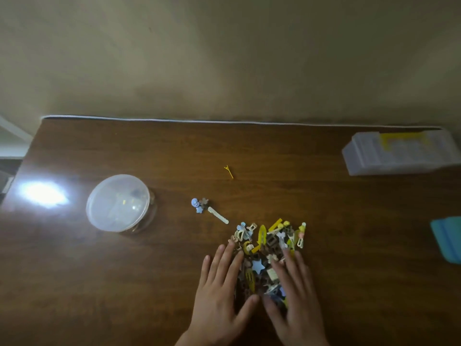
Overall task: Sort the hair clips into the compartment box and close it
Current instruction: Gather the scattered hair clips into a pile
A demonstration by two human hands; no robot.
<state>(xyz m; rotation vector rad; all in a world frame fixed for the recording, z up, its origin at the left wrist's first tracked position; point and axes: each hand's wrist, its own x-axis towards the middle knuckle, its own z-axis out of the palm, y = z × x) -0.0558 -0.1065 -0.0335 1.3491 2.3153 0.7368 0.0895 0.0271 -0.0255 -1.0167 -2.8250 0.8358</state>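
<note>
A heap of small hair clips (270,248) in yellow, blue, brown and cream lies on the brown table near its front middle. My left hand (220,290) rests flat against the heap's left side, fingers spread. My right hand (294,295) lies flat on the heap's right side, fingers apart, partly covering clips. Neither hand grips anything. A cream clip with blue and brown charms (209,211) lies apart, up and left of the heap. A thin yellow pin (229,171) lies farther back. The clear compartment box (399,153) with a yellow latch sits shut at the far right.
A round clear plastic tub (119,203) with a lid stands at the left. A bright light glare (43,194) marks the table's left end. A teal object (447,239) shows at the right edge. The wall runs along the table's far edge (237,122).
</note>
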